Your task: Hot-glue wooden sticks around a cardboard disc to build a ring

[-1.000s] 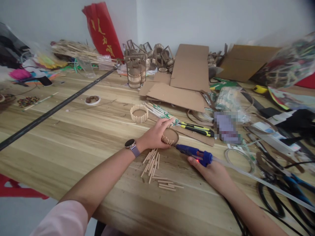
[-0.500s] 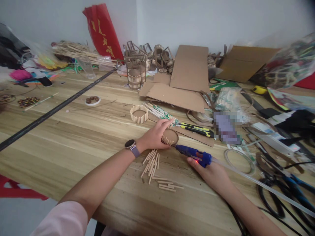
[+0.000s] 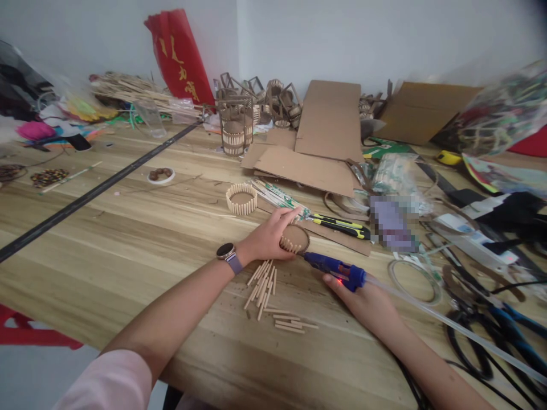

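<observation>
My left hand (image 3: 273,233) is closed around the left side of a round cardboard disc (image 3: 296,236) with short wooden sticks standing along part of its rim. In my right hand (image 3: 363,296) is a blue glue gun (image 3: 335,269), its red light lit and a long clear glue stick (image 3: 427,307) trailing out of the back. The gun's nozzle is at the disc's right front edge; whether it touches cannot be made out. Loose short wooden sticks (image 3: 262,287) lie in front of my left hand. A finished-looking ring of sticks (image 3: 241,199) stands behind it.
A black and yellow utility knife (image 3: 339,225) and flat cardboard pieces (image 3: 305,168) lie beyond my hands. Pliers (image 3: 508,324), cables and a roll of clear tape (image 3: 414,282) crowd the right side. A long black strip (image 3: 102,185) crosses the left of the table.
The glue gun and my right hand have shifted very slightly left. My left hand keeps its grip on the disc.
</observation>
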Demonstrator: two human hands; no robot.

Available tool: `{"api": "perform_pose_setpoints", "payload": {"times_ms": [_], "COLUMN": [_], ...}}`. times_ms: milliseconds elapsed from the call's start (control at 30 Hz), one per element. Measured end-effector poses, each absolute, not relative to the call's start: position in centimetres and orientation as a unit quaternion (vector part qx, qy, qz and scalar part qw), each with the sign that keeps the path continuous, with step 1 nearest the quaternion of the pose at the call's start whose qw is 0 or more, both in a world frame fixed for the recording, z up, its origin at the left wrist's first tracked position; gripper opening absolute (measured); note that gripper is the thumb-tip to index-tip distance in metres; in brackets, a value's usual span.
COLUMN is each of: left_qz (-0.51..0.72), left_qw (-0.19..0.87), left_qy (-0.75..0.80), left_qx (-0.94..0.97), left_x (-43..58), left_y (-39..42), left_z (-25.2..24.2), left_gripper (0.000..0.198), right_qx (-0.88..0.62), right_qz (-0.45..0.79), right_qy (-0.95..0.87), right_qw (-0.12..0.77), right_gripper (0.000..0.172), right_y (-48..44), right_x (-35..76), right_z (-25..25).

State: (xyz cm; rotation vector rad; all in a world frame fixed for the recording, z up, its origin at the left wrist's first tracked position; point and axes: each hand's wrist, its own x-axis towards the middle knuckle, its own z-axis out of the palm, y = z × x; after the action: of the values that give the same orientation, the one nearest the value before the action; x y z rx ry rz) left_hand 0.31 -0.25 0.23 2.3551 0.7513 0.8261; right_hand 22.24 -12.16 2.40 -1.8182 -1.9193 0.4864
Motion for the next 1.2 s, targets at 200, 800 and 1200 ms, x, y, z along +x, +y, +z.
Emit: {"api": "perform_pose_setpoints", "payload": {"times_ms": [200,800,1200], "left_qz": [0.306,0.291,0.298], "left_qw": [0.268,0.275,0.259], "left_qy": [0.279,0.290,0.284], "left_qx": [0.870,0.869,0.874], "left_x": [0.3,0.3,0.3], "left_y": [-0.3,-0.3,-0.2], "left_z": [0.4,0.3,0.0], "left_gripper": [0.113,0.112,0.113], "right_qx": [-0.656,-0.710,-0.739], "right_qz": [0.178,0.191,0.329], "right_qy": [-0.698,-0.615,-0.520], "right_qw": [0.225,0.285,0.273], "right_gripper": [0.040,0.039,0.032], "right_y": [-12.2,-11.5,-10.0], "right_x": [22.4,24.2,29.4], "right_z": [2.2,2.7,4.6]}}
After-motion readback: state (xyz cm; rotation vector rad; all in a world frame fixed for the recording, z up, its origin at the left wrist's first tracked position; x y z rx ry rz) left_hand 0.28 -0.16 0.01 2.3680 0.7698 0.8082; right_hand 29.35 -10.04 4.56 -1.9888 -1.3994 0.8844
